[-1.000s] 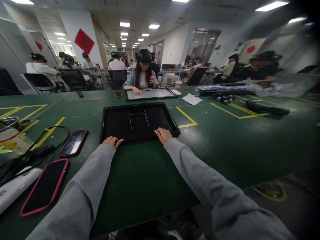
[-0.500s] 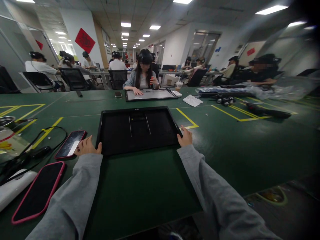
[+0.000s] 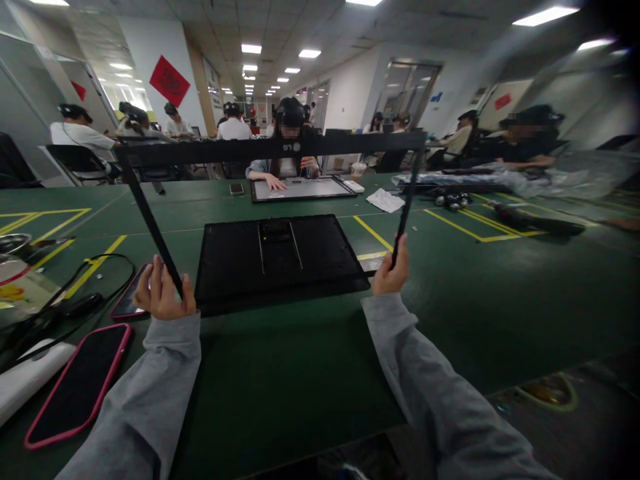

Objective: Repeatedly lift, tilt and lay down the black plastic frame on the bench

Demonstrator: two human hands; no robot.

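Observation:
A thin black monitor bezel (image 3: 210, 151) with an LG logo is raised and tilted above the table, its top bar standing high. My left hand (image 3: 164, 293) pinches its left side between thumb and fingers. Wrapped round the lower part of its right side is my right hand (image 3: 391, 272). Beneath the frame a black monitor back cover (image 3: 230, 263) lies flat on the table, with two metal rods around a dark recess in its middle. The bezel's lower bar is mostly lost against the dark cover.
On the left of the green table (image 3: 290, 373) are a pink-cased phone (image 3: 80, 383), a second phone (image 3: 131, 293), black cables (image 3: 83, 303) and a white device (image 3: 33, 380). Opposite, a person (image 3: 286, 163) touches a grey panel (image 3: 305, 189). A crumpled tissue (image 3: 385, 200) and dark tool (image 3: 540, 220) lie right.
The bezel has come up off the back cover, its far edge swung highest. Both my hands have risen a little with it, my right hand moving outward. The cover has stayed on the table.

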